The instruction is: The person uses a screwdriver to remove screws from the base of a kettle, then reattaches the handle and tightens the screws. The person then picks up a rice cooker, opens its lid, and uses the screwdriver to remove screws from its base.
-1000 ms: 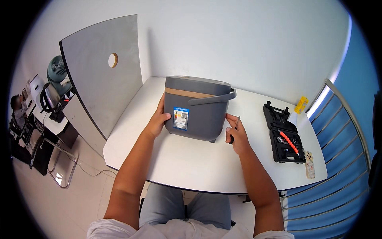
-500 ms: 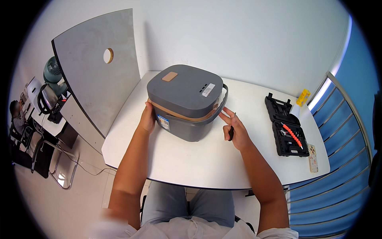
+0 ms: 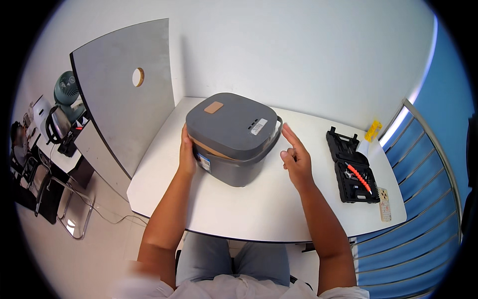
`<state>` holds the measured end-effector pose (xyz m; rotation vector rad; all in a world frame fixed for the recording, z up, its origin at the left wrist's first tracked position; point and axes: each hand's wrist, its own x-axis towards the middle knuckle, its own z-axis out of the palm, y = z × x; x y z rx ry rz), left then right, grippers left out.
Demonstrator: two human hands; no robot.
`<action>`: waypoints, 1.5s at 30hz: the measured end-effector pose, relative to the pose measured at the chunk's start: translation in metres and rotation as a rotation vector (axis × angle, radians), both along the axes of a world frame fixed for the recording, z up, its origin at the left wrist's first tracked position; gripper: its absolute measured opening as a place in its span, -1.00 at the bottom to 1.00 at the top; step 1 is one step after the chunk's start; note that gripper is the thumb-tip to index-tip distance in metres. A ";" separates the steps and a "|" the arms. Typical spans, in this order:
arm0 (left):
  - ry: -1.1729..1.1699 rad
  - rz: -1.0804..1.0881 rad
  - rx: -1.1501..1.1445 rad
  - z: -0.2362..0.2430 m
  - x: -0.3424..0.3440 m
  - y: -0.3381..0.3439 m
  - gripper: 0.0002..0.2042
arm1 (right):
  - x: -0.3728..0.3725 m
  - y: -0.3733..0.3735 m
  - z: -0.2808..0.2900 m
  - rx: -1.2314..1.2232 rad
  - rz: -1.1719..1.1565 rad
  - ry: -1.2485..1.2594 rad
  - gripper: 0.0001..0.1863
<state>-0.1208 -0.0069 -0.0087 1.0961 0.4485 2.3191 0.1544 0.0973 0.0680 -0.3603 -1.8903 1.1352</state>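
A dark grey rice cooker [image 3: 231, 167] with a rounded lid [image 3: 231, 117], a tan band and a front handle stands on the white table [image 3: 234, 214]. My left hand [image 3: 186, 152] lies flat against its left side, fingers stretched upward and partly hidden. Just right of the handle [image 3: 269, 148], my right hand [image 3: 299, 164] is raised, apart from the cooker. Its upper fingers are straight while the thumb and lower fingers curl in. Those curled fingers conceal most of what they hold; only a trace of something dark shows.
To the right lies an opened black tool case [image 3: 356, 172] holding an orange flexible shaft [image 3: 358, 177]. Next to it are a beige remote control [image 3: 384, 204] and a yellow package [image 3: 373, 130]. A grey partition [image 3: 124, 99] rises at the left; a metal railing [image 3: 438, 149] runs along the right.
My right hand has lifted slightly and turned, its straight fingers leaving the handle's side. The dark object that showed in it is now mostly hidden. My left hand stays on the cooker.
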 end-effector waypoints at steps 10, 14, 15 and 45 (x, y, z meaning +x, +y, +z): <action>0.446 0.509 -0.339 0.017 0.011 -0.009 -0.18 | -0.020 0.017 -0.002 0.519 -0.110 0.043 -0.26; 0.404 0.473 -0.310 0.017 0.008 -0.009 -0.15 | -0.028 0.034 -0.006 0.401 -0.158 0.132 -0.36; 0.391 0.465 -0.310 0.016 0.008 -0.010 -0.16 | -0.031 0.035 0.004 0.336 -0.149 0.151 -0.38; 0.828 0.810 -0.601 0.001 0.079 -0.006 -0.31 | 0.002 0.066 0.024 -0.332 -0.373 0.062 -0.50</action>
